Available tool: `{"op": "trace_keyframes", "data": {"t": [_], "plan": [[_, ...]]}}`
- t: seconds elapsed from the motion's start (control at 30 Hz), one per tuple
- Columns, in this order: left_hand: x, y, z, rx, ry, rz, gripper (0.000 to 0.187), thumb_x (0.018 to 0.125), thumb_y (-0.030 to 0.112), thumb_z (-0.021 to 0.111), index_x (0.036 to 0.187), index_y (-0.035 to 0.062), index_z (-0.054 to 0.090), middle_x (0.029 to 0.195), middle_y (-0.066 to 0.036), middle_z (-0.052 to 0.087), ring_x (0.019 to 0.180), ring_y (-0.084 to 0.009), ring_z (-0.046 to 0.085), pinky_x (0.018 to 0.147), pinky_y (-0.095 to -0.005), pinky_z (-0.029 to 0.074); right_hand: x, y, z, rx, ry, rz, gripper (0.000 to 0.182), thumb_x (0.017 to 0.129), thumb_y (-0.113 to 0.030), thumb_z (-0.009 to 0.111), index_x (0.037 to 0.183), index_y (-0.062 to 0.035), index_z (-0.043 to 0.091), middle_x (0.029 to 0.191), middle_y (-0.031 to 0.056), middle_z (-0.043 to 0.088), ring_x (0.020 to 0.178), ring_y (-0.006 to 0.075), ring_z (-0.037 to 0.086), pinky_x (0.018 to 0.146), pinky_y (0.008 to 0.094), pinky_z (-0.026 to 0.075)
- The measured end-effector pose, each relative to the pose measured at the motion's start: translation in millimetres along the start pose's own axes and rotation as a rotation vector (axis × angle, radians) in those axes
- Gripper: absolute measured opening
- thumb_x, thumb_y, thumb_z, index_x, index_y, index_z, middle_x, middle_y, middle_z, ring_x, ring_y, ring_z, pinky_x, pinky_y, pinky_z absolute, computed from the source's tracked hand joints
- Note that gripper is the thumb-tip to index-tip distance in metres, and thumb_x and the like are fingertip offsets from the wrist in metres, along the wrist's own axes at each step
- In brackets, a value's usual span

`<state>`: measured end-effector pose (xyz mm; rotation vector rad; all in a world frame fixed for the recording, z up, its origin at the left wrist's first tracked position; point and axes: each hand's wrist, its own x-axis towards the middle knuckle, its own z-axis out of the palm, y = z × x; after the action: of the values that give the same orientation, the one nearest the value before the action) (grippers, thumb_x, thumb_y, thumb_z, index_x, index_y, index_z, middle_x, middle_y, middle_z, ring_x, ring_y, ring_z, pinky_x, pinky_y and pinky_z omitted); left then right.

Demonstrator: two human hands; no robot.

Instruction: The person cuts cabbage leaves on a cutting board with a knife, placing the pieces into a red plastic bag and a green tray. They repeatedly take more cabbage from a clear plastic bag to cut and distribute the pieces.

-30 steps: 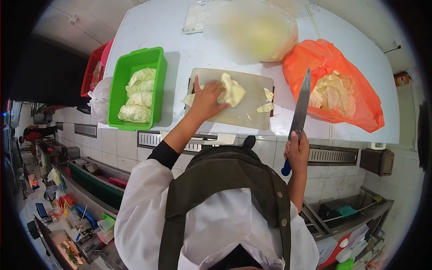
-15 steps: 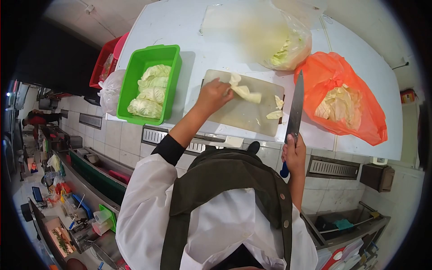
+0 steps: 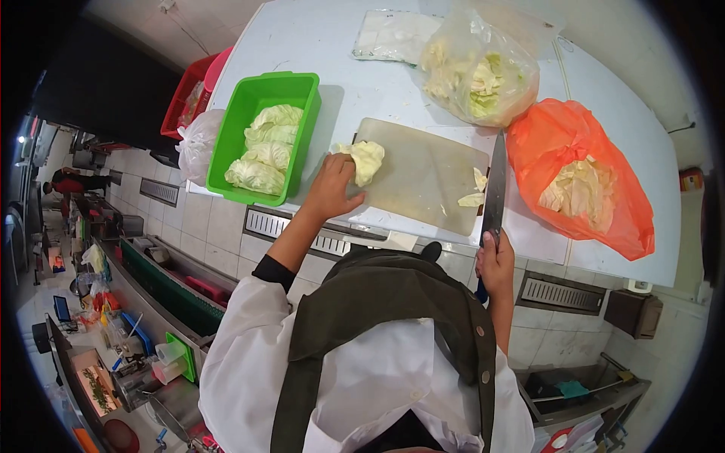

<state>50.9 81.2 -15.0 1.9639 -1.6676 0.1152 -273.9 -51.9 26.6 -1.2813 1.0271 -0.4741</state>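
My left hand is at the left edge of the cutting board, fingertips against a pale cabbage piece. Its thumb is spread away from the fingers, so the hand looks open. Low at the board's right, my right hand grips a large knife by its blue handle, the blade pointing away from me. Small cabbage scraps lie near the board's right edge. To the left, a green basin holds several cabbage pieces.
An orange plastic bag with cabbage leaves lies right of the knife. Behind the board is a clear bag of cabbage, beside a flat plastic packet. A white tied bag and red crate stand left of the basin.
My left hand has moved left and toward me. The cabbage piece that was strung across the board's middle is now bunched at its left side. The knife stays in my right hand.
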Motion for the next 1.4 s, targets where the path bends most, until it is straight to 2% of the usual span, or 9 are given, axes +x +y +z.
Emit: {"op": "trace_keyframes", "data": {"t": [0.4, 0.53, 0.67, 0.73, 0.8, 1.0, 1.13, 1.27, 1.4], "plan": [[43.9, 38.5, 15.7, -0.304, 0.208, -0.107, 0.022, 0.07, 0.008, 0.066, 0.091, 0.0038, 0.06, 0.08, -0.014, 0.059, 0.071, -0.0343, 0.058, 0.063, -0.0396, 0.047, -10.1, -2.1, -20.2, -0.092, 0.07, -0.225, 0.014, 0.096, -0.019, 0.047, 0.091, -0.006, 0.048, 0.056, -0.0037, 0.041, 0.043, 0.0032, 0.036, 0.038, 0.021, 0.031], [107.3, 145.6, -7.6, -0.604, 0.164, 0.198, 0.031, 0.065, 0.006, 0.069, 0.094, -0.0017, 0.06, 0.084, -0.015, 0.06, 0.074, -0.0313, 0.061, 0.07, -0.0394, 0.05, -46.6, -13.3, -54.0, 0.062, 0.328, -0.291, 0.013, 0.096, -0.018, 0.046, 0.094, -0.005, 0.046, 0.057, -0.0012, 0.042, 0.044, 0.005, 0.038, 0.039, 0.0219, 0.032], [192.2, 257.0, 11.8, -0.589, 0.13, 0.896, 0.045, 0.069, 0.015, 0.071, 0.109, -0.0025, 0.059, 0.105, -0.018, 0.061, 0.092, -0.0335, 0.062, 0.077, -0.0406, 0.05, -87.7, -20.5, -94.0, 0.256, 0.65, -0.429, 0.013, 0.096, -0.016, 0.045, 0.093, -0.0037, 0.047, 0.058, -0.0004, 0.045, 0.045, 0.005, 0.039, 0.04, 0.0204, 0.032], [231.6, 306.0, 40.8, -0.296, -0.32, 0.763, 0.048, 0.07, 0.017, 0.071, 0.112, 0.0008, 0.058, 0.113, -0.014, 0.059, 0.105, -0.0306, 0.057, 0.088, -0.0416, 0.047, -104.9, -15.5, -115.1, 0.274, 0.769, -0.446, 0.014, 0.097, -0.018, 0.045, 0.094, -0.0041, 0.046, 0.057, 0.0005, 0.045, 0.043, 0.0055, 0.039, 0.039, 0.0207, 0.032], [271.0, 337.7, 90.6, 0.056, -0.45, 0.669, 0.046, 0.073, 0.018, 0.07, 0.115, 0.0043, 0.057, 0.121, -0.013, 0.055, 0.115, -0.0277, 0.051, 0.098, -0.0448, 0.039, -121.2, -6.8, -131.1, 0.282, 0.868, -0.43, 0.015, 0.097, -0.019, 0.046, 0.096, -0.0043, 0.045, 0.056, 0.0009, 0.044, 0.042, 0.0059, 0.039, 0.038, 0.021, 0.031], [273.3, 335.7, 125.7, -0.106, -0.376, 0.673, 0.045, 0.076, 0.019, 0.066, 0.118, 0.0045, 0.056, 0.133, -0.014, 0.046, 0.122, -0.0278, 0.044, 0.103, -0.0516, 0.031, -131.4, 23.2, -154.6, 0.349, 0.994, -0.358, 0.017, 0.097, -0.022, 0.045, 0.099, -0.0053, 0.045, 0.056, 0.0009, 0.042, 0.041, 0.0069, 0.038, 0.037, 0.0218, 0.031], [251.2, 320.3, 77.8, -0.307, -0.414, 0.715, 0.027, 0.079, 0.014, 0.062, 0.104, 0.0032, 0.061, 0.121, -0.013, 0.054, 0.11, -0.0287, 0.052, 0.089, -0.044, 0.046, -113.5, 28.2, -160.3, 0.38, 0.968, -0.263, 0.016, 0.095, -0.023, 0.05, 0.093, -0.0075, 0.044, 0.064, 0.002, 0.048, 0.048, 0.0077, 0.044, 0.04, 0.0211, 0.036], [191.8, 240.0, 26.5, -0.622, 0.048, 0.633, 0.019, 0.076, 0.007, 0.061, 0.095, 0.0038, 0.063, 0.098, -0.011, 0.062, 0.093, -0.0296, 0.059, 0.077, -0.0381, 0.049, -76.0, 26.8, -154.0, 0.228, 0.644, -0.501, 0.032, 0.096, -0.034, 0.048, 0.089, -0.0033, 0.042, 0.06, 0.0062, 0.045, 0.046, 0.0106, 0.04, 0.039, 0.0253, 0.032], [107.9, 108.3, -1.9, -0.402, 0.294, -0.037, 0.02, 0.074, 0.005, 0.062, 0.095, 0.0055, 0.064, 0.096, -0.012, 0.063, 0.09, -0.0308, 0.059, 0.079, -0.0396, 0.049, -42.0, -17.8, -90.8, 0.27, 0.205, -0.466, 0.029, 0.098, -0.032, 0.043, 0.099, -0.0032, 0.041, 0.059, 0.0044, 0.04, 0.046, 0.0103, 0.036, 0.041, 0.0242, 0.031]]}}
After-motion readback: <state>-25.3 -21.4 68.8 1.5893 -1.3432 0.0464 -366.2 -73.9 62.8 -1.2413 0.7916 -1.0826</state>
